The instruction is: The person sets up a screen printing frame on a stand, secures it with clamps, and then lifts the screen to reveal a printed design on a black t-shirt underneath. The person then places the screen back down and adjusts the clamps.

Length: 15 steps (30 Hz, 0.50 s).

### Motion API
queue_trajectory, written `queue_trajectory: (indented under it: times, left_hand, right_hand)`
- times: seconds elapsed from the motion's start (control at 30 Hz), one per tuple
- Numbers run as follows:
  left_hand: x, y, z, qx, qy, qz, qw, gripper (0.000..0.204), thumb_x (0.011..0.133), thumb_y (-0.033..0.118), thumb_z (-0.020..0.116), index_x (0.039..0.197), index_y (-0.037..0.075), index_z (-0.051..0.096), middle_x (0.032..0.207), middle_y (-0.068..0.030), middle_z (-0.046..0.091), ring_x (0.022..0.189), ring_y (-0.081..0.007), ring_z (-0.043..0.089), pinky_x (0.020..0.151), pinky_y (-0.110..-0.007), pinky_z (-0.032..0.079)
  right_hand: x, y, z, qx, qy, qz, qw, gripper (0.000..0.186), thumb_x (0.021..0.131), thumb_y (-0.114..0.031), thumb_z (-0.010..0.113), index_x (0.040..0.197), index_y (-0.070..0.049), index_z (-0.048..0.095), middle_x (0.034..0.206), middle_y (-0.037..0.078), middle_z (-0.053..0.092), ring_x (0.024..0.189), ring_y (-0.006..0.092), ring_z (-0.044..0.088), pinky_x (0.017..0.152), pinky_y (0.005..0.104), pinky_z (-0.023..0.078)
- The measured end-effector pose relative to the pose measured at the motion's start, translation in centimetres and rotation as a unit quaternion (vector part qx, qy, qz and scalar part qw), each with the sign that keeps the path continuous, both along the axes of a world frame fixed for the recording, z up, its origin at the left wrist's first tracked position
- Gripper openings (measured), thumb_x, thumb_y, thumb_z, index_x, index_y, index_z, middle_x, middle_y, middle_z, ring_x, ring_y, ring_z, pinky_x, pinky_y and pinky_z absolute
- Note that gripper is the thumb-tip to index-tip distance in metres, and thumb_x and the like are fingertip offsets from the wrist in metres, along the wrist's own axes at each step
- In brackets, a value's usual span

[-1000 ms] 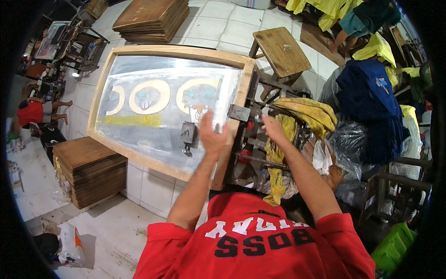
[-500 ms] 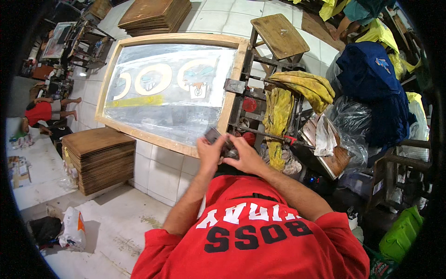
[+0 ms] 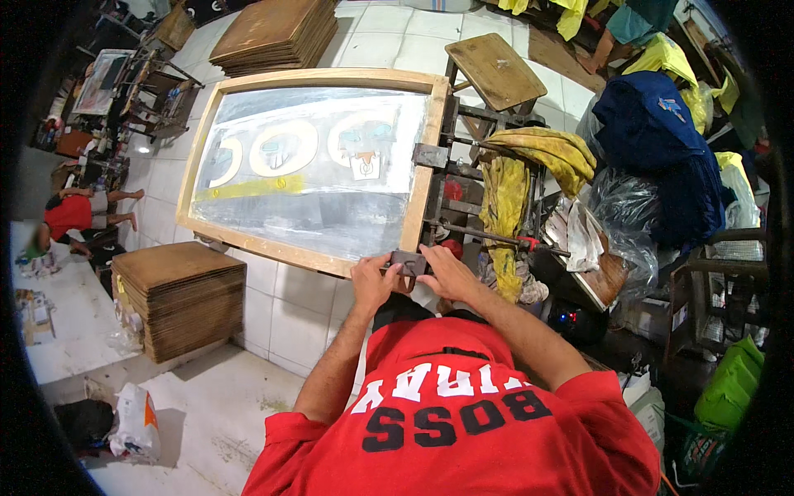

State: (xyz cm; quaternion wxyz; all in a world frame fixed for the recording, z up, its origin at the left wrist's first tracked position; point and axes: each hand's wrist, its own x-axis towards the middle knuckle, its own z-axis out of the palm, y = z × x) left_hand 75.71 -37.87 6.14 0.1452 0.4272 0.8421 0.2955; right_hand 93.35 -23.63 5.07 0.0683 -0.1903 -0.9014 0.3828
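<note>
A wood-framed printing screen [image 3: 310,80] lies tilted in front of me, with pale rings, a yellow strip and small teal patches on its grey mesh. At its near right corner sits a dark metal clamp bracket [image 3: 408,263]. My left hand [image 3: 374,281] pinches the bracket's left side, fingers closed at the frame's edge. From the other side my right hand [image 3: 449,274] grips the same bracket, its fingers bent around the right end; the underside is hidden. A second metal bracket [image 3: 430,155] holds the frame's right side farther up.
Right of the screen are a metal stand with stained yellow cloth [image 3: 506,207], a wooden stool [image 3: 496,70] and dark blue fabric [image 3: 653,124]. Stacks of brown boards [image 3: 178,289] stand left and at the back [image 3: 269,33]. A person in red [image 3: 70,213] is at far left.
The bracket, raised and tilted in my fingers before, now lies flat over the frame's near right corner. My hands have moved slightly right and down and spread apart around it.
</note>
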Motion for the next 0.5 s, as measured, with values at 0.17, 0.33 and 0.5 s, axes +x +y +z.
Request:
queue_trajectory:
  times: [0.17,0.33,0.5]
  left_hand:
    - [-0.9,-0.3,-0.8,-0.041,-0.030,-0.019,0.999,0.037,0.086,0.040,0.074,0.111,0.012,0.077,0.091,-0.0168,0.073,0.095,-0.0339,0.065,0.085,-0.046,0.047]
    - [-1.2,-0.2,-1.5,-0.049,-0.007,-0.041,0.998,0.034,0.087,0.043,0.072,0.110,0.018,0.077,0.084,-0.0138,0.072,0.087,-0.0326,0.064,0.078,-0.046,0.041]
    - [-1.4,-0.4,-1.7,-0.062,-0.008,-0.053,0.997,0.035,0.088,0.044,0.070,0.111,0.019,0.077,0.082,-0.0141,0.071,0.086,-0.0330,0.064,0.077,-0.047,0.040]
  right_hand:
    - [1.8,-1.0,-1.0,-0.254,-0.011,-0.206,0.945,0.058,0.084,-0.009,0.077,0.133,0.001,0.048,0.127,0.019,0.054,0.116,0.0283,0.060,0.086,0.0378,0.057]
    - [2.4,-1.1,-2.4,-0.530,0.000,-0.274,0.802,0.037,0.097,-0.017,0.067,0.127,-0.001,0.051,0.108,0.012,0.065,0.085,0.0193,0.069,0.064,0.0308,0.057]
    - [2.0,-1.3,-3.2,-0.551,-0.063,-0.336,0.762,0.036,0.100,-0.036,0.063,0.115,-0.005,0.055,0.095,0.007,0.066,0.066,0.0131,0.065,0.056,0.0244,0.052]
